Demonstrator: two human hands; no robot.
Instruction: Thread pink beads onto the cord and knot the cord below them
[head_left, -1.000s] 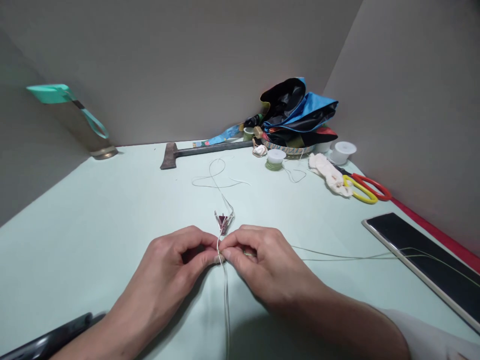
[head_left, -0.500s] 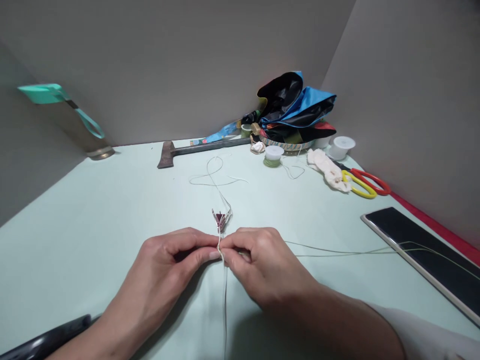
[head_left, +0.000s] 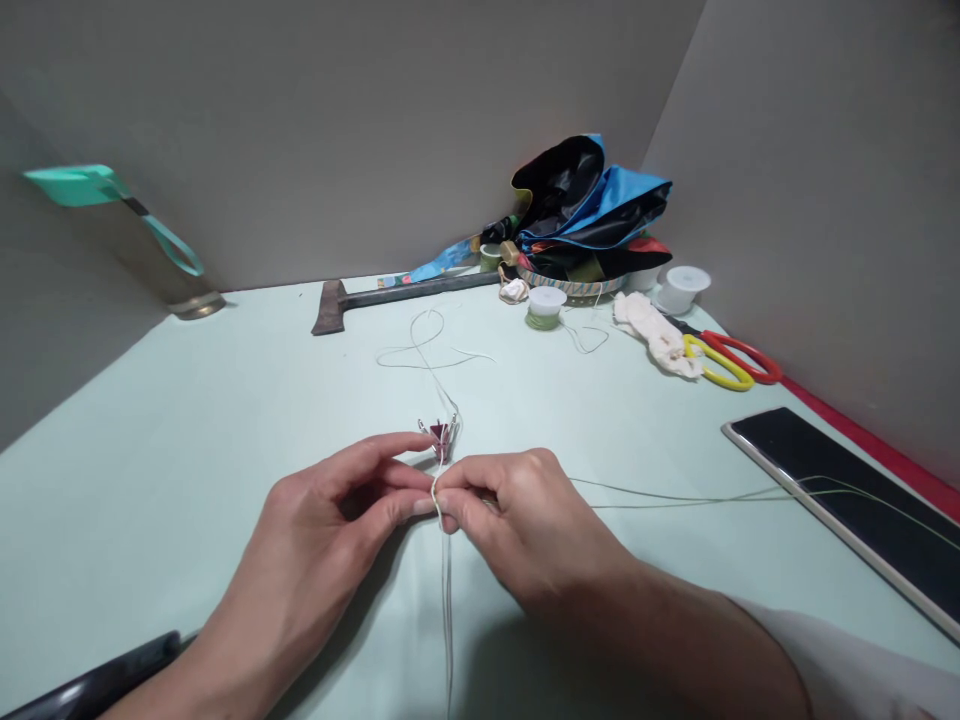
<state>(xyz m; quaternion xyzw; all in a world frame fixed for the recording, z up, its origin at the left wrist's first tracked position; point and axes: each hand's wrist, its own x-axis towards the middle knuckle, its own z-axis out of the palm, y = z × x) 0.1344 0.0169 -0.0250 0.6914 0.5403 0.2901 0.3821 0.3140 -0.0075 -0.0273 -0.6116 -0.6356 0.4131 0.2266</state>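
Pale cords (head_left: 448, 620) run down the middle of the table towards me from a small dark-red clip (head_left: 440, 440). Just below the clip, my right hand (head_left: 536, 525) pinches the cords between thumb and forefinger. Opposite it, my left hand (head_left: 341, 525) has its thumb and a finger against the same spot, while its forefinger is raised close to the clip. Thin green cords (head_left: 675, 502) stretch rightward from behind my right hand across a dark phone-like slab (head_left: 855, 510). Beyond the clip, a loose thread (head_left: 424, 345) lies in loops.
A hatchet (head_left: 330, 305) lies along the back. Thread spools (head_left: 545, 305), a blue and black pouch (head_left: 600, 210), a crumpled white cloth (head_left: 656, 335) and red-yellow scissors (head_left: 739, 360) sit at the back right. A metal cylinder with a turquoise strap (head_left: 176, 245) stands back left; a black object (head_left: 105, 675) lies front left.
My left forefinger has lifted off the pinch and moved up towards the clip. My right hand keeps its pinch at nearly the same place. The view has shifted slightly.
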